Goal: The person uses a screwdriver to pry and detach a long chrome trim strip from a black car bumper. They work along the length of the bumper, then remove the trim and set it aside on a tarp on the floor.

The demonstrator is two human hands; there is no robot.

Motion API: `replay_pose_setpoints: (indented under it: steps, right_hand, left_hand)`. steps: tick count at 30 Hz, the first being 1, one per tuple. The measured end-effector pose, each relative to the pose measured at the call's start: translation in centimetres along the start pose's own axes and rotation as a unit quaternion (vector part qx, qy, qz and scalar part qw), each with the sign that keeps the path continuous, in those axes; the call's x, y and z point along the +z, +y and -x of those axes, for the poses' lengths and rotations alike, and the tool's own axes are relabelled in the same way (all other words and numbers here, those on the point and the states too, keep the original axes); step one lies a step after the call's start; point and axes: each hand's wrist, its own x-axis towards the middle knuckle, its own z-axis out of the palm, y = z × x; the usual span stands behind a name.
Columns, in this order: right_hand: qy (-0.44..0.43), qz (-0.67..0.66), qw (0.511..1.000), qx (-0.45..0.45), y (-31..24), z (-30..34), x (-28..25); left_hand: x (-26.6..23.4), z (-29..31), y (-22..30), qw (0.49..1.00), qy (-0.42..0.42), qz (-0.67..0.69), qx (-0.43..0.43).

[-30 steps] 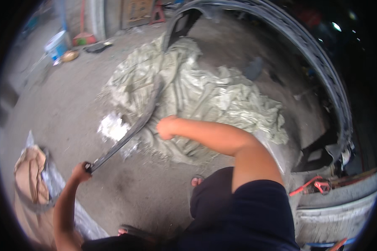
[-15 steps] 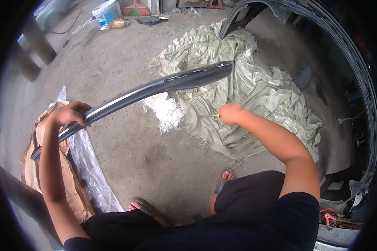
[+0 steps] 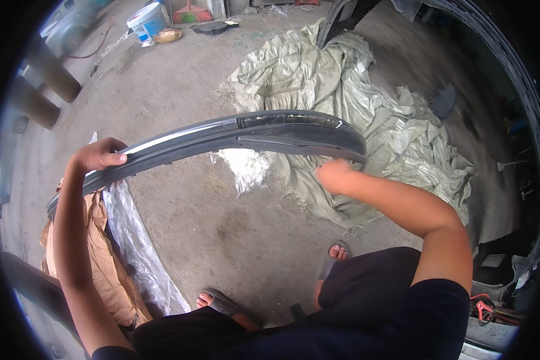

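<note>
One long dark strip (image 3: 210, 140), likely light, slick, springy, suits edge grips: left hand (image 3: 101, 155) grasps it, right hand (image 3: 336, 176) curls, hold unclear.

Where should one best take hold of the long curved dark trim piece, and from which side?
I would grip the long curved dark trim piece at its slim left part, coming from the left, where the left hand holds it; fingers can probably wrap around there. Being long and broader toward its rounded right end, it likely needs the right hand there, from the near side.
</note>
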Motion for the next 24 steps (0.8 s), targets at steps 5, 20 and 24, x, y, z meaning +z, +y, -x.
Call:
replay_pose_setpoints:
  steps: [5,20,24]
  right_hand:
    - [0.039,0.094,0.994,-0.027,-6.4,2.6,-0.6]
    - [-0.075,0.129,0.988,-0.036,-5.3,3.6,-10.2]
    - [-0.082,0.098,0.990,-0.060,-5.1,2.6,-9.2]
  left_hand:
    - [1.1,-3.7,-0.4,0.997,-0.043,-0.044,-0.050]
    - [4.6,-3.6,-1.1,0.959,0.219,-0.160,0.079]
    - [5.4,-2.1,-1.1,0.949,0.244,-0.188,0.072]
